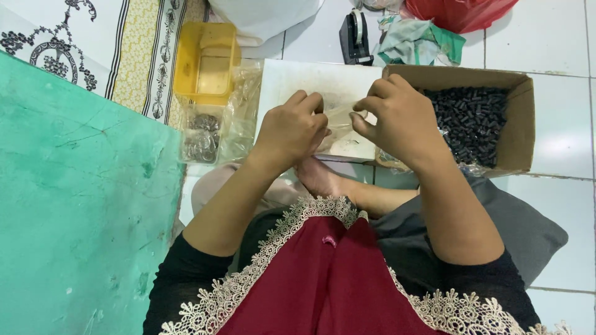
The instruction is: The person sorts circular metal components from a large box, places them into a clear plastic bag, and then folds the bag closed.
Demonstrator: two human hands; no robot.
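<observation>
Yellow tray, tape dispenser, red bag

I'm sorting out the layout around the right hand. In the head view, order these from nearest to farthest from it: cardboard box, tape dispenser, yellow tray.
From the right hand:
1. Cardboard box, immediately to its right, beside the wrist.
2. Tape dispenser, above it on the tiled floor, slightly to the left.
3. Yellow tray, far to the left, beyond the left hand.

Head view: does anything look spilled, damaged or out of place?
Nothing spilled. The cardboard box of small black parts sits tilted on the tiled floor, and the green wall beside it is cracked and scuffed. Both hands, left hand and right hand, pinch a small clear bag.
</observation>
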